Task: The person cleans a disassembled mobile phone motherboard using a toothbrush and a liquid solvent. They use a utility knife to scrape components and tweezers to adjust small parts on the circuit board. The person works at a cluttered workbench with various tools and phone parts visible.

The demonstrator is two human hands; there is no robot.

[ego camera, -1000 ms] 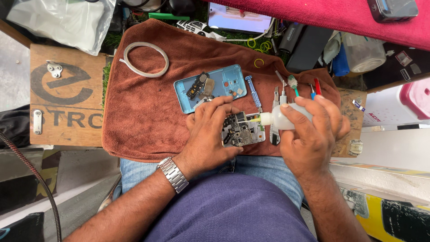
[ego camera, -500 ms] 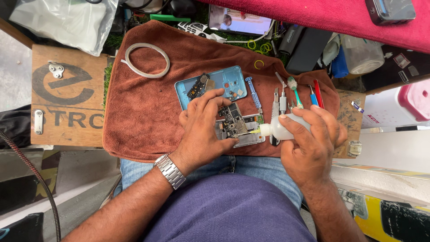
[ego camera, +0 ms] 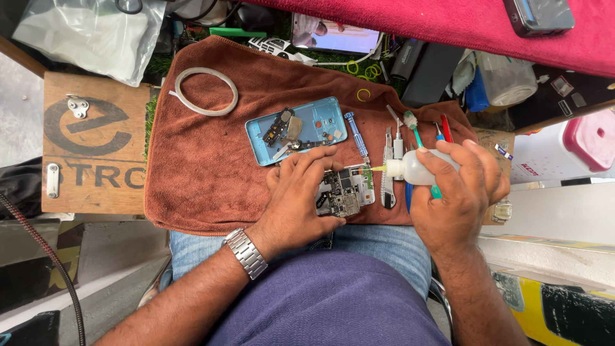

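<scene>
Left hand (ego camera: 298, 198) pressing circuit board (ego camera: 346, 190) onto brown towel (ego camera: 198, 173), fingers together; right hand (ego camera: 458, 192) fingers clamped on squeeze bottle (ego camera: 416, 168), nozzle at the board's edge.

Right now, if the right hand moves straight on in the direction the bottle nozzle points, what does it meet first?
The right hand holds a small squeeze bottle whose nozzle points toward the circuit board under the left hand. The board's upper right edge comes first, probably; depth is unclear.

Left hand (ego camera: 296, 202) slid lower over circuit board (ego camera: 346, 192)
</scene>
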